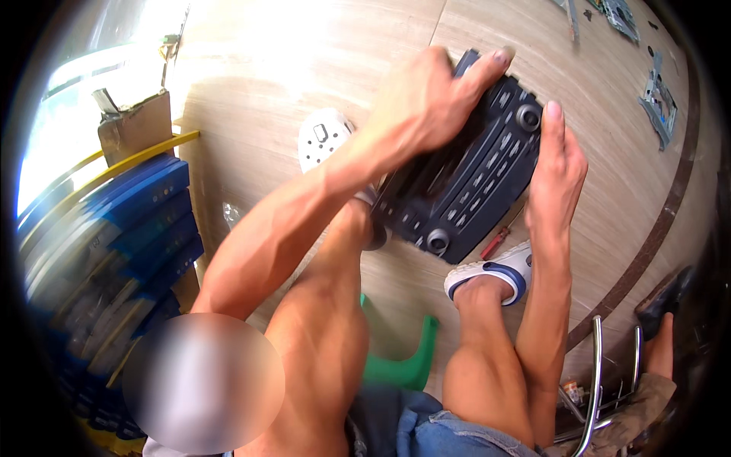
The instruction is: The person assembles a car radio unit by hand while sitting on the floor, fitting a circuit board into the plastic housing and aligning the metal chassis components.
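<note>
Bare left forearm (266, 228) crosses from lower left, beside stacked blue bins (164, 198), too blurred to count. One white clog (320, 141) rests upper centre-left; one green stool (415, 367) shows lower centre. One left hand (422, 99) clamps the upper-left edge of one black car stereo (481, 179) at upper centre, long axis running lower left to upper right, two knobs (528, 117) facing the camera. A second clog (487, 270) sits below; one right hand (560, 164) presses the stereo's right edge. Three metal pieces (655, 93) lie upper right.
</note>
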A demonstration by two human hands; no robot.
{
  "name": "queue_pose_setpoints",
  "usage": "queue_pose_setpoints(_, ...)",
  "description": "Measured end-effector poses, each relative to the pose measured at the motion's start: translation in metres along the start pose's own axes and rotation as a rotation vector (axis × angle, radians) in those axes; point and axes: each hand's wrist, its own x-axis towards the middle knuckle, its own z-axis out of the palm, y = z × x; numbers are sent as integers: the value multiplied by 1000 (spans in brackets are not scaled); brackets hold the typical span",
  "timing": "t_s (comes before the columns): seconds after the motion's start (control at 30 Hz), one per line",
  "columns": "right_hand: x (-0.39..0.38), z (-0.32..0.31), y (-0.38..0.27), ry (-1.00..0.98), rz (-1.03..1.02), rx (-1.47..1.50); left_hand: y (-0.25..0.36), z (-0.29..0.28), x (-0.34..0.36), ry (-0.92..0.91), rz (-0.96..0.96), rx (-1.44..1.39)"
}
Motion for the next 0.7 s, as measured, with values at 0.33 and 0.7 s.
queue_pose_setpoints(0.33, 83, 16, 1, 33, 153, 300, -28, 32, 97, 746, 1040, 952)
queue_pose_setpoints(0.7, 108, -5, 0, 182, -247, -343, -61, 4, 38, 58, 145, -521)
